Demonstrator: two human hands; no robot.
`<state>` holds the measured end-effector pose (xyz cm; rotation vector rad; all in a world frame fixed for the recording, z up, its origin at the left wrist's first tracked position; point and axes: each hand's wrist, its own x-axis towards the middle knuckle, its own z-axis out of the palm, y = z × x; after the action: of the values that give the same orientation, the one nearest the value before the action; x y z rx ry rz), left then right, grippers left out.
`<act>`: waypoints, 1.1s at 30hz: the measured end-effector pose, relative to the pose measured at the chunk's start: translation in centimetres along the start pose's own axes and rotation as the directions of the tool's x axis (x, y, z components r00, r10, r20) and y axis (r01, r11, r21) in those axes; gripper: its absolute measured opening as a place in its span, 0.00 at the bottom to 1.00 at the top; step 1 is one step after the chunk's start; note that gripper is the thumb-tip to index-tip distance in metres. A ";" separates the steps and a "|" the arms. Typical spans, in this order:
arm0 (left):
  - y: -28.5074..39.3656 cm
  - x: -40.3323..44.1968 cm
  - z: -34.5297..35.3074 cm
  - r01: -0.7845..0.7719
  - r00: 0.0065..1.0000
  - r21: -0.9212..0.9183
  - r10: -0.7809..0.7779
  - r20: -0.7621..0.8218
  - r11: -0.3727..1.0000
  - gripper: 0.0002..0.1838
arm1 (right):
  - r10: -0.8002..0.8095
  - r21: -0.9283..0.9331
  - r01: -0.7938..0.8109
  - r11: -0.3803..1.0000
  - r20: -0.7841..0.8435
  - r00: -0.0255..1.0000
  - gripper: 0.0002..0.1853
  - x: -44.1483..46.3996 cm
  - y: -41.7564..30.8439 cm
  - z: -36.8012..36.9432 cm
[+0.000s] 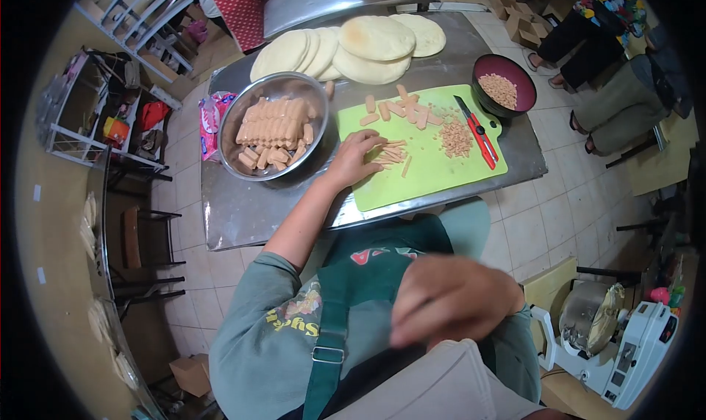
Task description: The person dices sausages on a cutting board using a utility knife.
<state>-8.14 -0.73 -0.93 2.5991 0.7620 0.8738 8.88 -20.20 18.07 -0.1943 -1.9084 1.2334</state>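
Observation:
My left hand (356, 159) rests at the left edge of the green cutting board (375, 194), its fingers and thumb around a small pile of sausage strips (393, 153). My right hand (452, 295) is raised close to the camera, in front of my chest, smeared by motion; its fingers cannot be read. On the board lie sausage pieces (417, 113), a heap of diced sausage (456, 139) and a red and black cutter knife (479, 135). Left of the board stands a steel bowl (318, 97) with stacked sausages (272, 122) in it.
A dark bowl (526, 89) of diced sausage stands at the board's upper right. Round flatbreads (377, 38) lie along the far side of the metal table (235, 218). A pink packet (213, 122) sits beside the steel bowl. Other people stand beyond and to the right; a mixer (625, 354) is lower right.

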 end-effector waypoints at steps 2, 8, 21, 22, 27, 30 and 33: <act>-0.2 0.8 0.6 -0.054 0.998 0.012 0.054 0.026 0.998 0.28 | 0.239 -0.218 -0.329 0.919 -0.355 0.904 0.15 -0.9 -0.8 -0.7; -0.2 2.6 1.1 0.043 0.956 -0.185 0.014 0.294 0.982 0.22 | 0.095 -0.422 -0.904 0.070 -0.899 0.427 0.18 -9.8 9.7 -9.0; 4.2 0.9 3.3 0.190 0.981 0.144 -0.194 0.020 0.971 0.35 | 0.211 -0.347 -0.921 -0.177 -0.927 0.309 0.28 -15.1 16.2 -12.0; 4.0 0.9 3.5 0.188 0.981 0.143 -0.192 0.021 0.972 0.35 | 0.188 -0.352 -0.918 -0.182 -0.929 0.319 0.27 -15.1 16.3 -12.1; 2.5 0.9 3.7 0.233 0.972 0.013 -0.233 -0.018 0.972 0.28 | 0.169 -0.290 -0.946 -0.147 -0.949 0.265 0.26 -15.5 16.1 -12.0; 2.2 0.9 3.9 0.225 0.974 0.009 -0.225 -0.021 0.974 0.21 | 0.154 -0.225 -0.969 -0.097 -0.966 0.209 0.26 -16.2 16.2 -12.2; 1.6 0.7 4.7 0.176 0.982 -0.015 -0.177 -0.069 0.984 0.17 | 0.104 -0.228 -0.973 -0.027 -0.969 0.224 0.25 -16.4 15.9 -12.0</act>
<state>-4.08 -2.13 -3.54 2.4580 0.9881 0.9164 23.26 -12.58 -1.98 -2.2297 -1.3239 0.0995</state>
